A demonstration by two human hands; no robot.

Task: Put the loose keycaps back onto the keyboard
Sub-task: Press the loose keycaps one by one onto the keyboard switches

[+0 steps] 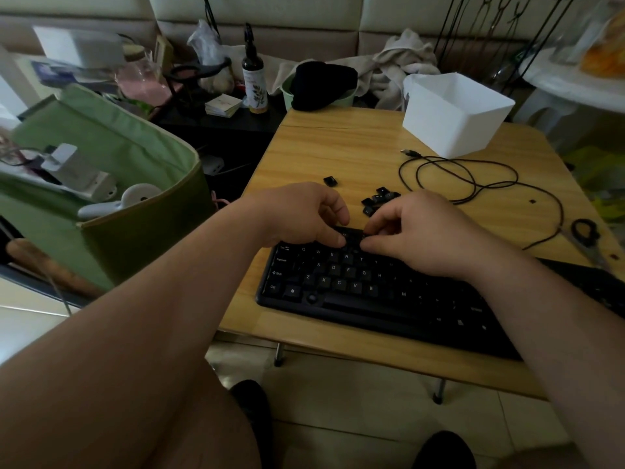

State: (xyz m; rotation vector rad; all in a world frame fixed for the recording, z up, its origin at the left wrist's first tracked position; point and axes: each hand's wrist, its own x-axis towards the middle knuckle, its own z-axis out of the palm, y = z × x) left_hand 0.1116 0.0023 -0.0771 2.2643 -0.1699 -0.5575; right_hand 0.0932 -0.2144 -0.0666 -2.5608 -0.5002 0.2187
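1. Left hand point(297, 211) and right hand point(416, 231), fingers curled, press the keyboard point(355, 289) top row, seemingly pinching a keycap
2. Loose keycaps point(377, 199) lie at 12 o'clock

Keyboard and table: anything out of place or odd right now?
Yes. Loose keycaps lie in a small heap on the table beyond the keyboard, one keycap apart to their left. A tiny dark piece sits alone inside the cable loop. Both hands work at the keyboard's top row.
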